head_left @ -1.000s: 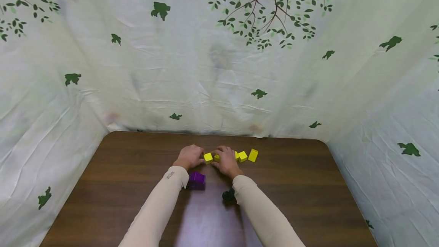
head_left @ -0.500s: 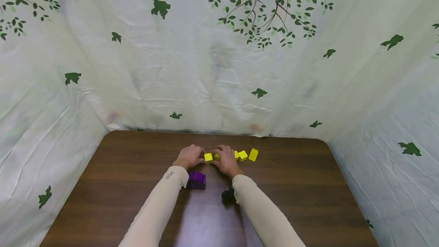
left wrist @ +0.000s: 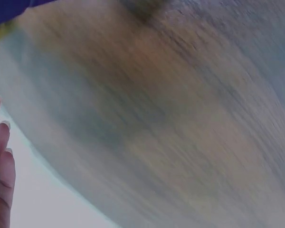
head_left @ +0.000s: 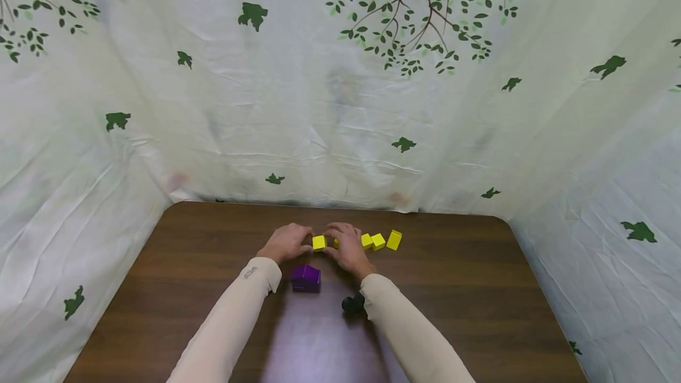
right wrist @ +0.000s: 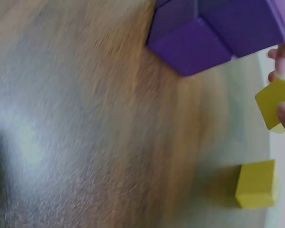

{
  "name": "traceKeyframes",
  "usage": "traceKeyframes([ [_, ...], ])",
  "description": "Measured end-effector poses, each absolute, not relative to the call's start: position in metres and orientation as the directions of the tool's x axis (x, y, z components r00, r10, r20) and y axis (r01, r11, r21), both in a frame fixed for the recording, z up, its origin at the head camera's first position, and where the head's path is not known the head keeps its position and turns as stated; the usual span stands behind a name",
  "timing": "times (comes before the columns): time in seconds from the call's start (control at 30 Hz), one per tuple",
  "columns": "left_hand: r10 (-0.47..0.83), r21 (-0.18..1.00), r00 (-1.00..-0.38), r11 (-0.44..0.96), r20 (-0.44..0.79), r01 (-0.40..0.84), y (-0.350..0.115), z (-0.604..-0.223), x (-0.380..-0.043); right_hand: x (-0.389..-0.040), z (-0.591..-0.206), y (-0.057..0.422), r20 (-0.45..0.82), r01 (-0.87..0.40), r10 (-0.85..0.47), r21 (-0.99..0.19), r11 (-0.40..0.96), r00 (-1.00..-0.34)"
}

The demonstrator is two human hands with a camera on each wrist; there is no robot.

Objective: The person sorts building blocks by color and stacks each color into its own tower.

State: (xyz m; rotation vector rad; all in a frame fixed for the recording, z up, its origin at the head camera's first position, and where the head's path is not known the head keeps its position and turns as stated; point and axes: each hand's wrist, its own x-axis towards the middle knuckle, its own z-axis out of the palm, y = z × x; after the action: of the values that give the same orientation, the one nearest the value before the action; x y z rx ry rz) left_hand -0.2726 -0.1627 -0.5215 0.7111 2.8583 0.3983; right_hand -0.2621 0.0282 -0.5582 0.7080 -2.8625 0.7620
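Observation:
In the head view, a yellow cube (head_left: 319,243) sits between the fingertips of both hands. My left hand (head_left: 284,243) is at its left side, index finger and thumb spread by the cube. Its other fingers (left wrist: 4,175) look fairly straight in the left wrist view. My right hand (head_left: 348,251) pinches the cube from the right; the right wrist view has a thumb tip over one face of this yellow cube (right wrist: 270,102). Under the right hand, a second yellow cube (head_left: 336,243) is mostly hidden. A purple house-shaped block (head_left: 305,279) stands nearer me.
To the right of the hands, two yellow cubes (head_left: 378,242) and a taller yellow block (head_left: 394,240) continue the row. A dark round-ended object (head_left: 352,304) lies by the right cuff. White leaf-patterned cloth (head_left: 340,105) hangs behind the brown table (head_left: 452,288).
The left hand has shifted left and its thumb has drawn back a little. The yellow cube and right hand have moved slightly left, widening the gap to the second cube.

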Motion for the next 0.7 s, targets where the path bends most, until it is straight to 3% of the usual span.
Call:
traceKeyframes([
  [0.4, 0.54, 0.383, -0.84, 0.769, 0.04, 0.513, -0.178, -0.493, -0.256, -0.25, -0.537, 0.028, 0.255, -0.46, -0.39, -0.619, 0.637, -0.885],
  [0.7, 0.518, 0.478, -0.847, 0.717, 0.123, 0.508, -0.164, -0.471, -0.242, -0.237, -0.516, 0.047, 0.292, -0.428, -0.347, -0.795, 0.431, -0.891],
])
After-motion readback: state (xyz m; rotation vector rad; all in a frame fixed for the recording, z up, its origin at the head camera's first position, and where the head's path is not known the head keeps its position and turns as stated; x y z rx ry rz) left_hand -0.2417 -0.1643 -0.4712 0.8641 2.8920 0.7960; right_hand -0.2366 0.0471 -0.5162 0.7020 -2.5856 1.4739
